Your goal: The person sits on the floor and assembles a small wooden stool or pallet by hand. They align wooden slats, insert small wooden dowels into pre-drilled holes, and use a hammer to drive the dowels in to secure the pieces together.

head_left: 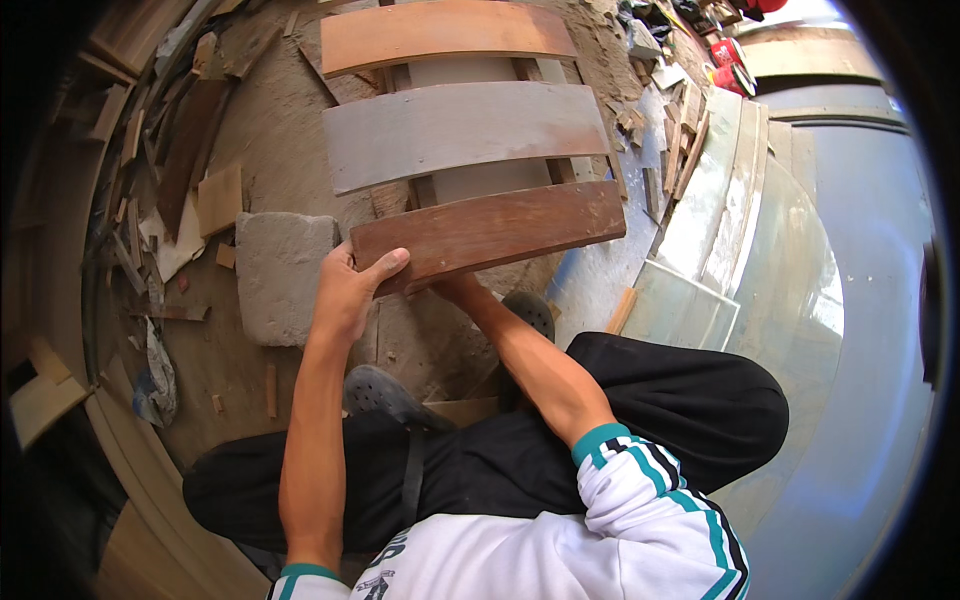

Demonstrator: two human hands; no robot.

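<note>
In front of me is a wooden piece with several broad slats across narrow rails. The nearest slat is a dark reddish-brown board (490,232), slightly tilted, its right end higher. My left hand (348,290) grips its left end, thumb on the top face and the other fingers underneath. Below the same slat reaches my right hand (455,287); its fingers are hidden by the wood, so what they hold cannot be seen. Farther off lie a grey-looking slat (460,135) with a shiny face and a lighter orange-brown slat (440,38).
A rough stone block (285,278) stands just left of my left hand. Wood offcuts (220,200) litter the floor at left. Glass panes (685,305) lie at right, with red cans (732,78) beyond. My dark clogs (385,392) are below the slats.
</note>
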